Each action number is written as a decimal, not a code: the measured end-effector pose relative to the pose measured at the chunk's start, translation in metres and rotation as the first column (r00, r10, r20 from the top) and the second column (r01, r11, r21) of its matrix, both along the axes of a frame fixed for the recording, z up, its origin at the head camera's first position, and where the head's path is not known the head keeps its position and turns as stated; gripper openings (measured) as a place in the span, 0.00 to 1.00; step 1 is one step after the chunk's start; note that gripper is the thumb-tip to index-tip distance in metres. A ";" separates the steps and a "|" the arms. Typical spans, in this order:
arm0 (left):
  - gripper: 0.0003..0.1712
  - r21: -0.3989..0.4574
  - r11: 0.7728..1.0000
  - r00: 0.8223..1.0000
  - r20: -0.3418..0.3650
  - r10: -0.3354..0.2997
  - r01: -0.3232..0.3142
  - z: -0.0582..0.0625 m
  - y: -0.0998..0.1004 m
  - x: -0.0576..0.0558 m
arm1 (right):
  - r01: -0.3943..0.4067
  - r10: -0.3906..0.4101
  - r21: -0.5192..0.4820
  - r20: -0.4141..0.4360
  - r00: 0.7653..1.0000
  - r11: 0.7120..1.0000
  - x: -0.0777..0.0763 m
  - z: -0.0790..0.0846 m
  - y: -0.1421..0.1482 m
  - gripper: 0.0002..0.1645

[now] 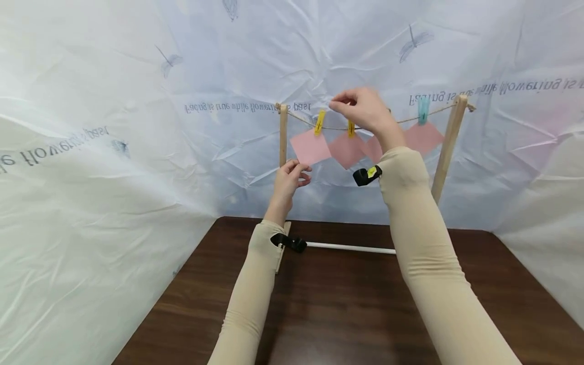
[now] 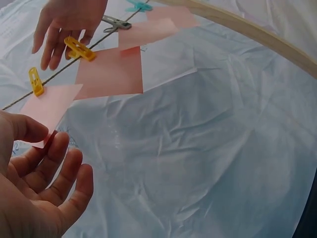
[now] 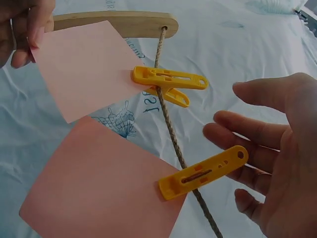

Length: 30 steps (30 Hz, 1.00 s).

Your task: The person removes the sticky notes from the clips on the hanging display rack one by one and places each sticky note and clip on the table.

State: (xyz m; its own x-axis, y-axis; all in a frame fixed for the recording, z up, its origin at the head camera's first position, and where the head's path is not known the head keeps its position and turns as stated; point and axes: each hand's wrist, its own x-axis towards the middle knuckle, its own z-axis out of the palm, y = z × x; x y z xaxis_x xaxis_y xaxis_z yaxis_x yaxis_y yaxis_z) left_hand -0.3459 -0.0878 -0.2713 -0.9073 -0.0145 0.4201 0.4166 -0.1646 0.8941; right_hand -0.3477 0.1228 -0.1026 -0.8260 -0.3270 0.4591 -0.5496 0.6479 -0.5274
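A square pink paper [image 1: 311,147] hangs from the rope by a yellow clothespin [image 1: 320,122] near the left post. My left hand [image 1: 292,177] pinches its lower corner between thumb and index finger. Above the rope, to the right of that clothespin, is my right hand [image 1: 362,107]; its fingers are relaxed and apart from both yellow clothespins in the right wrist view. The second yellow clothespin [image 3: 203,172] holds another pink paper [image 3: 104,183] on the rope [image 3: 171,131]. Farther along, a grey clothespin [image 2: 116,23] and a teal clothespin [image 1: 423,110] hold more pink papers.
Two wooden posts, the left post [image 1: 283,134] and the right post [image 1: 449,147], carry the rope. A white rod [image 1: 351,248] runs low between them above the dark wooden table [image 1: 337,299]. Wrinkled printed sheeting [image 1: 255,56] surrounds the table behind and at the sides.
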 end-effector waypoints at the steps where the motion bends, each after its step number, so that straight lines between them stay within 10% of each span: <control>1: 0.09 -0.011 1.000 1.000 0.001 0.000 0.000 -0.001 0.000 0.001 | -0.007 0.006 0.017 0.014 1.000 1.000 -0.001 0.000 -0.001 0.34; 10: 0.09 -0.112 0.992 0.998 -0.009 0.060 -0.060 -0.002 0.002 0.007 | -0.008 -0.010 0.097 0.190 0.982 0.995 -0.006 0.001 -0.003 0.44; 30: 0.10 -0.168 0.984 0.997 -0.057 0.057 -0.066 0.010 0.006 0.002 | 0.017 -0.006 -0.046 0.231 0.973 0.999 -0.014 -0.002 0.000 0.35</control>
State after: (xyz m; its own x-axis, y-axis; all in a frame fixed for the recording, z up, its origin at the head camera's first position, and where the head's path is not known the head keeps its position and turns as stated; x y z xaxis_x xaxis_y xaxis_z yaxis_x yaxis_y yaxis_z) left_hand -0.3441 -0.0815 -0.2617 -0.8838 0.0062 0.4677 0.4678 0.0153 0.8837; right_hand -0.3615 0.1231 -0.1042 -0.9150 -0.2997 0.2700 -0.4021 0.6248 -0.6693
